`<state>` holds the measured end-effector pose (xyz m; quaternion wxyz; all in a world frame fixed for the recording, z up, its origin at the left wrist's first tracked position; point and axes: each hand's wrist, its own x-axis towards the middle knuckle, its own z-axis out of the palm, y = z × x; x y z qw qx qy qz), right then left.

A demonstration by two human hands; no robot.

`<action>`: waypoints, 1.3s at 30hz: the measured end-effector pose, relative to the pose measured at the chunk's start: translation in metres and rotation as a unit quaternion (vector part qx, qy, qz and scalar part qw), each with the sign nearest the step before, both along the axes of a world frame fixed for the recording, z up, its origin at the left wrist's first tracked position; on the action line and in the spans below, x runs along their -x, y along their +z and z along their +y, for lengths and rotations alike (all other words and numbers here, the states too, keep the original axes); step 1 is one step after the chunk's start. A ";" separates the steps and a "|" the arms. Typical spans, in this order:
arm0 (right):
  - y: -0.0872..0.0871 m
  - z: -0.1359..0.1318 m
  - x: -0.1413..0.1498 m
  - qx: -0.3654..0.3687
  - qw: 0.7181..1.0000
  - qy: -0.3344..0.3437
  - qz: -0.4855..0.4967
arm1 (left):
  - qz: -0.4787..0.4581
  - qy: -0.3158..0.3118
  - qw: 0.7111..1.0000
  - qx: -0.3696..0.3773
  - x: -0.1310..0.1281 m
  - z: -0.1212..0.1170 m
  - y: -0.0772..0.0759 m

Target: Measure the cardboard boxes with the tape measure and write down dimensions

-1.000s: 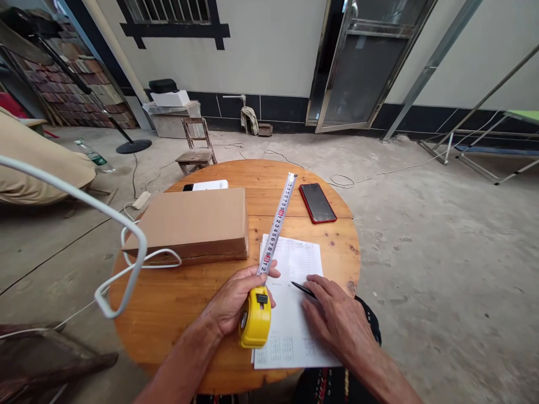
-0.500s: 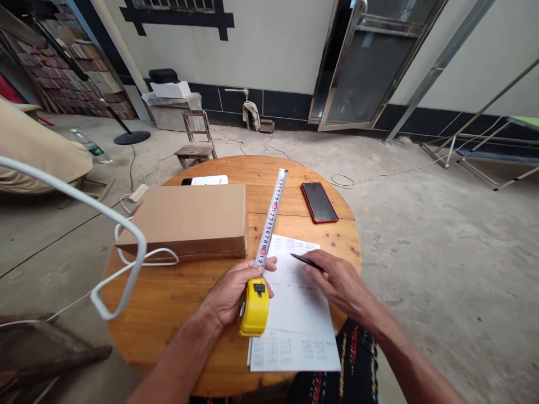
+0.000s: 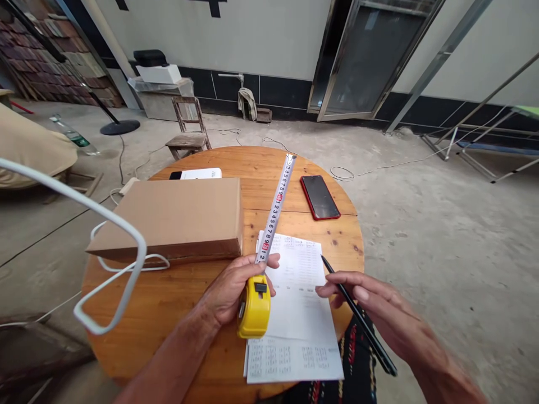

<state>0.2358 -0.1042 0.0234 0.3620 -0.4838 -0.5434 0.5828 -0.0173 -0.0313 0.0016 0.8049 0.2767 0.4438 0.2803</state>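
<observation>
My left hand (image 3: 229, 292) grips a yellow tape measure (image 3: 253, 307) over the near part of a round wooden table (image 3: 177, 303). Its white blade (image 3: 277, 205) runs out away from me, past the right end of a flat cardboard box (image 3: 172, 216). My right hand (image 3: 381, 311) hovers off the table's right edge, pinching a black pen (image 3: 357, 317) whose tip points toward a sheet of paper (image 3: 295, 314) with printed figures. The sheet lies under both hands.
A red-edged phone (image 3: 319, 197) lies face up at the far right of the table. A white device (image 3: 196, 174) sits behind the box. A white bent tube (image 3: 105, 224) and cable cross the left. A small wooden chair (image 3: 185, 134) stands beyond on the concrete floor.
My right hand has lifted off the paper and drawn back to the right with the pen. The left hand keeps the tape measure in place; the view has tipped downward a little.
</observation>
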 end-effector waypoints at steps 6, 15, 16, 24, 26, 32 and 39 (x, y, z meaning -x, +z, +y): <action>-0.009 0.018 0.020 -0.086 0.986 -0.112 0.094 | -0.023 -0.008 1.000 0.002 0.003 -0.002 -0.002; -0.024 0.045 0.057 -0.170 0.953 -0.248 -0.045 | -0.063 -0.017 0.998 0.025 0.001 -0.001 -0.007; -0.025 0.048 0.060 -0.164 0.955 -0.243 -0.041 | -0.068 -0.014 0.997 0.023 0.002 0.000 -0.008; -0.031 0.067 0.078 -0.159 0.955 -0.244 -0.051 | -0.077 -0.002 0.997 0.027 0.001 0.000 -0.010; -0.035 0.069 0.077 -0.161 0.954 -0.242 -0.070 | -0.077 0.001 0.997 0.027 0.001 0.000 -0.010; -0.050 0.069 0.074 -0.127 0.960 -0.237 -0.081 | -0.074 0.005 0.997 0.036 0.001 0.001 -0.009; -0.059 0.070 0.075 -0.145 0.956 -0.220 -0.128 | -0.065 -0.001 0.998 0.025 0.000 -0.002 -0.006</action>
